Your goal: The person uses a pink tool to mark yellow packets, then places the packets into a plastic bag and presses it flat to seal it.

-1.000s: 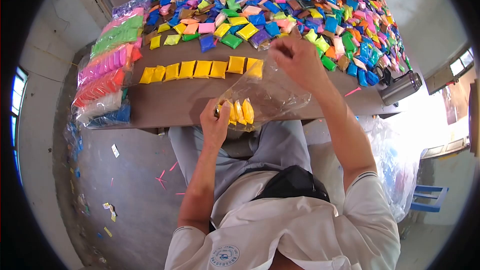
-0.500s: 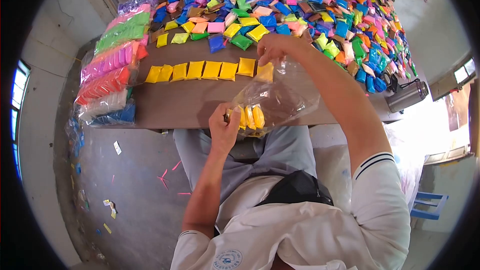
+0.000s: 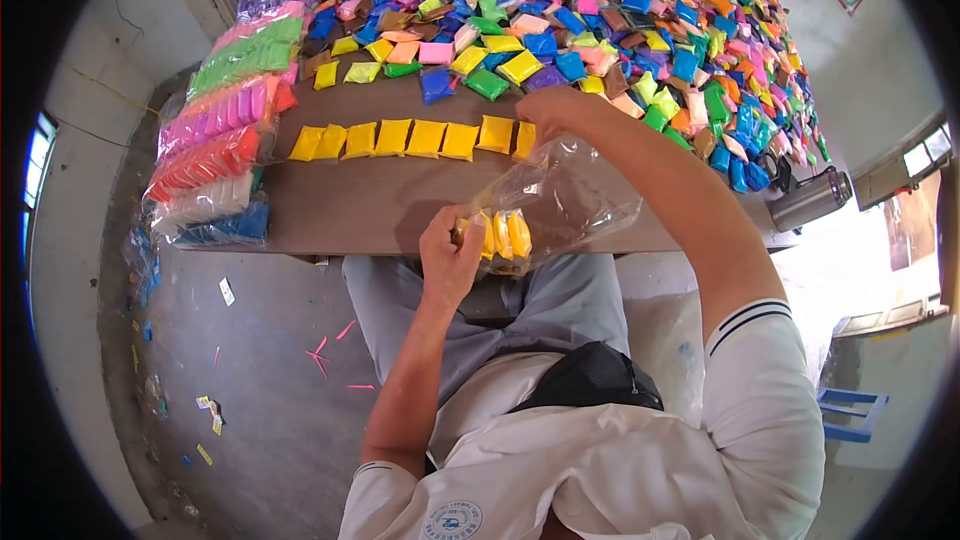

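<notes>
My left hand [image 3: 450, 245] is closed on the lower side of a clear plastic bag [image 3: 585, 195] at the table's front edge. Several yellow packets [image 3: 502, 235] stand side by side inside the bag. Further back, my right hand [image 3: 545, 112] is at the right end of a row of yellow packets [image 3: 394, 137]. It overlaps the last yellow packet [image 3: 525, 140]; its fingertips are mostly hidden, so its grip cannot be made out. The bag's upper part spreads beneath my right wrist.
A large heap of coloured packets [image 3: 600, 15] covers the back of the brown table [image 3: 340, 205]. Bagged packets in coloured rows [image 3: 230, 115] lie along the left side. A metal flask [image 3: 812, 200] lies at the right edge, and a blue stool [image 3: 852, 415] stands below right.
My right hand has shifted slightly and now covers more of the last packet in the row. My left hand stays on the bag. The whole view has shifted a little.
</notes>
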Demonstrator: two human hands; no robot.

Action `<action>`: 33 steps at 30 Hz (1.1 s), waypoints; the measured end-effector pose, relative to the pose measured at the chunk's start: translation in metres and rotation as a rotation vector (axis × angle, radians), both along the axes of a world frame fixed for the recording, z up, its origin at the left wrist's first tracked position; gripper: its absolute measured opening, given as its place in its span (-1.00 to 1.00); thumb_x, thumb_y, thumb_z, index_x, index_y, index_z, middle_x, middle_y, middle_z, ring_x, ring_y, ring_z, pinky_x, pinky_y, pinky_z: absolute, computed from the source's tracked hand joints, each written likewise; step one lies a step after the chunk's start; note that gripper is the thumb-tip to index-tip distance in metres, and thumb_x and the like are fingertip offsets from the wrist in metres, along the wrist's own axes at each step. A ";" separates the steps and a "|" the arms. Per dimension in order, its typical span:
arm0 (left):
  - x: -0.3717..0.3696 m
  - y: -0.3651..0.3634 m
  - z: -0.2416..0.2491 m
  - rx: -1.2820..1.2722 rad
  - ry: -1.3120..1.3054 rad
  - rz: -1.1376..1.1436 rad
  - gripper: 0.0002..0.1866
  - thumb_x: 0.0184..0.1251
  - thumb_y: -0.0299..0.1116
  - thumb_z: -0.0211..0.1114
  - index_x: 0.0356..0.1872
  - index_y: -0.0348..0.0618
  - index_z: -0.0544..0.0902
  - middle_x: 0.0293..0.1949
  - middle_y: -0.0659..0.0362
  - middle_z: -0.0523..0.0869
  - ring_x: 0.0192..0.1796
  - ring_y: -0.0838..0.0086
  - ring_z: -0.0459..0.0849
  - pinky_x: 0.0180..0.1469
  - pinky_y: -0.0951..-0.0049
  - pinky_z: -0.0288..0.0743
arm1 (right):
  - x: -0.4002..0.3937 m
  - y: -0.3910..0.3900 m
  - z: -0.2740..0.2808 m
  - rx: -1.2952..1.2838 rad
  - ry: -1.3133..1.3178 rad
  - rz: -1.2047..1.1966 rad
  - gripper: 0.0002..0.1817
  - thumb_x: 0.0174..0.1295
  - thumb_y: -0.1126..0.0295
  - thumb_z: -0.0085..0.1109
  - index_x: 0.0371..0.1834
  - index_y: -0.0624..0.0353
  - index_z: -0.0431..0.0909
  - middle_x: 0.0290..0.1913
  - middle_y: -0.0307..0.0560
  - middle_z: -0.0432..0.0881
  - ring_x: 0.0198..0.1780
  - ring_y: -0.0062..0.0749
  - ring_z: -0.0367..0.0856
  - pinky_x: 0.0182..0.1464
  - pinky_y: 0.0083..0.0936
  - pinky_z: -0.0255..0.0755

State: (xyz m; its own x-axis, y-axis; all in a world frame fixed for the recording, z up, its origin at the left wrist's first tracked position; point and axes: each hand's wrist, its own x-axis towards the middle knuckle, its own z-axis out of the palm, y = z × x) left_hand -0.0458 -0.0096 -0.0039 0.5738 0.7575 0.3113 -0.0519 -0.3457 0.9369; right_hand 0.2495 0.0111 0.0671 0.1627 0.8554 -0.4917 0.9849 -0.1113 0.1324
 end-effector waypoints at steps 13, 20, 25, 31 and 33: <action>0.001 0.002 -0.003 0.049 -0.013 0.010 -0.82 0.27 -0.42 0.25 -0.22 -0.35 0.61 -0.40 0.03 0.62 -0.38 0.37 0.55 -0.26 0.40 0.45 | 0.013 -0.009 0.024 0.147 0.242 -0.135 -0.60 -0.01 0.24 0.36 -0.13 0.24 0.62 -0.25 -0.06 0.68 -0.25 -0.29 0.67 -0.25 -0.40 0.53; 0.000 0.000 0.001 0.056 -0.027 0.017 -0.83 0.26 -0.44 0.25 -0.22 -0.34 0.61 -0.40 0.05 0.61 -0.39 0.37 0.55 -0.28 0.41 0.44 | 0.018 0.004 0.040 -0.009 0.590 -0.397 -0.66 0.13 0.25 0.26 -0.05 0.13 0.63 -0.39 -0.19 0.66 -0.40 -0.49 0.63 -0.33 -0.49 0.50; 0.000 0.001 -0.004 0.053 -0.038 0.005 -0.83 0.24 -0.44 0.26 -0.21 -0.33 0.61 -0.39 0.05 0.61 -0.38 0.36 0.55 -0.28 0.41 0.44 | 0.014 0.010 0.035 0.014 0.748 -0.491 -0.70 0.18 0.31 0.26 -0.05 0.18 0.62 -0.36 -0.26 0.64 -0.40 -0.57 0.60 -0.36 -0.52 0.52; 0.001 0.002 -0.008 0.046 -0.031 0.009 -0.83 0.23 -0.45 0.26 -0.22 -0.32 0.62 -0.38 0.02 0.63 -0.37 0.29 0.58 -0.26 0.36 0.46 | 0.001 0.008 0.009 0.163 0.525 -0.374 -0.65 0.14 0.29 0.30 -0.05 0.23 0.60 -0.29 -0.18 0.68 -0.39 -0.54 0.64 -0.36 -0.54 0.52; 0.000 0.002 -0.010 0.053 -0.032 0.011 -0.83 0.23 -0.45 0.26 -0.22 -0.32 0.62 -0.37 0.01 0.63 -0.36 0.28 0.59 -0.25 0.35 0.46 | -0.001 0.006 0.012 0.239 0.550 -0.387 -0.55 0.10 0.26 0.35 0.04 0.23 0.58 -0.15 -0.09 0.69 -0.24 -0.45 0.68 -0.22 -0.50 0.56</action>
State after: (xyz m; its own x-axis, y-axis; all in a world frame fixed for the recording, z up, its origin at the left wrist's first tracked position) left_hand -0.0461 -0.0078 -0.0135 0.5546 0.7457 0.3692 -0.0779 -0.3953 0.9153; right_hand 0.2483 0.0172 0.0795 0.2587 0.8811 -0.3958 0.7861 -0.4302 -0.4439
